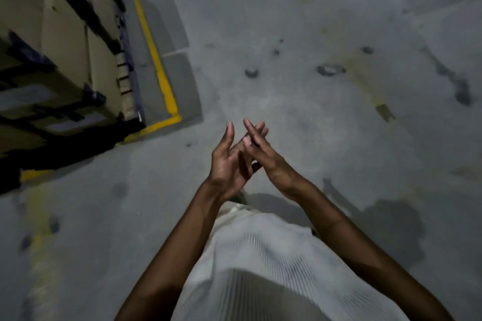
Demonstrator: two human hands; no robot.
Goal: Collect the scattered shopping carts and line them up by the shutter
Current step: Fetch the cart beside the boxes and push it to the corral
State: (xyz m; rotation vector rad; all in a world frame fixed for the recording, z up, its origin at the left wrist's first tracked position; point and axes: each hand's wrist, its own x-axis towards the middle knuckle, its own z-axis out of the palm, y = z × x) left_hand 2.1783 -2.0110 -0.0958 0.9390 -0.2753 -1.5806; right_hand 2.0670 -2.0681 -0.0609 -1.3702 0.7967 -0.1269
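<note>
white ribbed shirt [263,258], then left hand [226,168] against right hand [270,161], fingers [230,134] straight and crossed (markings on boxes [65,31] unreadable).

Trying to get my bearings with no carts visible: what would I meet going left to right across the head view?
Stacked cardboard boxes → yellow floor line → left hand → right hand, the two touching with fingers crossing → dark floor stain at the far right.

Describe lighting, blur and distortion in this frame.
Head view: dim, flat light; a body shadow on the grey concrete floor at lower right; brown cardboard boxes at left smeared by blur; the yellow painted line slants in the tilted wide-angle frame; left hand and right hand fairly sharp.
</note>
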